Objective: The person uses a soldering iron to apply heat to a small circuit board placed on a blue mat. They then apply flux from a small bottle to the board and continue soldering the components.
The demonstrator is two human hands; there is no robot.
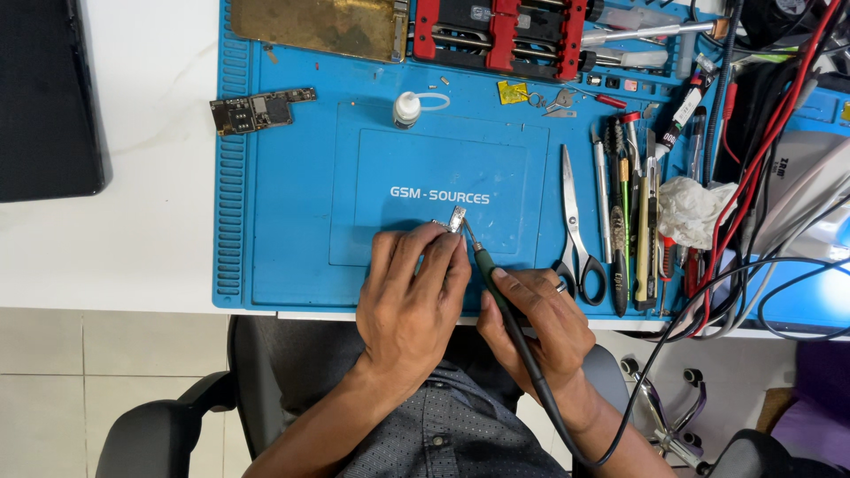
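- Pinching a small metal part (454,219) between its fingertips, the left hand (409,296) is pressing it down near the middle of the blue work mat (292,221), seemingly so that it cannot slide while it is being worked on.
- The right hand (536,323) is closing around a slim corded soldering pen (485,263), pencil-style, at the mat's near edge, and is aiming the fine tip at the part, touching it or nearly so; the low grip is likely giving steadier control.
- The pen's black cable is trailing back past the wrist and off the mat, keeping clear of the work.
- A bare circuit board (259,110) is lying at the mat's far left corner, well apart from the hands.
- A small white-capped bottle (406,108) is standing on the mat beyond the part, within reach.
- Scissors (576,232) and a row of tweezers and hand tools (630,212) are lying lengthwise along the mat's right side, just beside the right hand.
- A red clamping jig (498,32) is sitting at the mat's far edge.
- A crumpled tissue (695,209) and tangled cables are crowding the mat's right end.
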